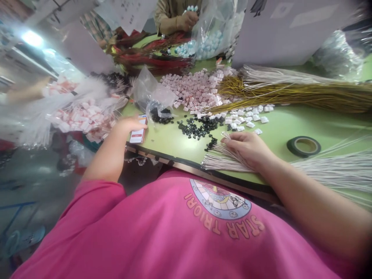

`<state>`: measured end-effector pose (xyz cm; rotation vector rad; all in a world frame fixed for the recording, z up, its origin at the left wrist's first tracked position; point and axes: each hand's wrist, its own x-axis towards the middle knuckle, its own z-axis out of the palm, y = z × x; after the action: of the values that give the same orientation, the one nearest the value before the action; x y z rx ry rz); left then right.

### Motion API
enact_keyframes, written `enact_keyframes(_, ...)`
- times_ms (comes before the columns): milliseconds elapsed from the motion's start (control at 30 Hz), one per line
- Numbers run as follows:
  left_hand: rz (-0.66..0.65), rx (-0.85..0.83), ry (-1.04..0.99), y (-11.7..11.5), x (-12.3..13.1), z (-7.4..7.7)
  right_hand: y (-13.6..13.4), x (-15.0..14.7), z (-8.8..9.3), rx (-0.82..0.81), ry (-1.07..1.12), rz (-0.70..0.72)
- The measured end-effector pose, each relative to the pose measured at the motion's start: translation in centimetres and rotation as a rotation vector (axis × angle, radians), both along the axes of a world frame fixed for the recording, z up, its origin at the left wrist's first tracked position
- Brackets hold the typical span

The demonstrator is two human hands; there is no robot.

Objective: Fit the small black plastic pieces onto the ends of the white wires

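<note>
Head view: right hand [247, 149], fingers curled, pins a white cord bundle [221, 159] against the tabletop [290, 128] at centre; left hand [130, 124] rests flat on a phone [138, 133], keeping both steady.

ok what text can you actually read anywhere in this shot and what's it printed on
"STAR TRIORI": orange letters curving under the round emblem on the pink shirt; the last letters are uncertain.
Phone under the left hand: red and white screen, text too small to read.
Hanging paper sheets at the top: dark print, too blurred to read.
The right hand rests on the white cords, which carry no text.
</note>
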<state>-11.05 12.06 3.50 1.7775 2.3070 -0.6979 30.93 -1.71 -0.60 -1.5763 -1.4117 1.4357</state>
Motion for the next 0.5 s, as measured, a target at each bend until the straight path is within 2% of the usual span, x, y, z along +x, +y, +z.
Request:
enact_keyframes(167,0.042,-0.008,0.045,-0.1,0.2,-0.5,-0.1,-0.2,-0.1,0.02,0.044,-0.026)
enact_keyframes(300,-0.031,0.048,0.074,-1.1,1.0,1.1,-0.2,-0.4,0.3,0.028,0.08,-0.078)
enact_keyframes(400,-0.109,0.194,0.073,-3.4,3.3,3.1,-0.2,-0.5,0.5,0.005,0.101,-0.068)
enact_keyframes(467,-0.231,0.393,-0.022,-5.2,5.8,4.0,-0.2,-0.4,0.5,-0.011,0.116,-0.059)
enact_keyframes(500,-0.33,0.438,-0.131,-5.9,7.2,4.1,-0.1,-0.4,0.4,-0.017,0.123,-0.055)
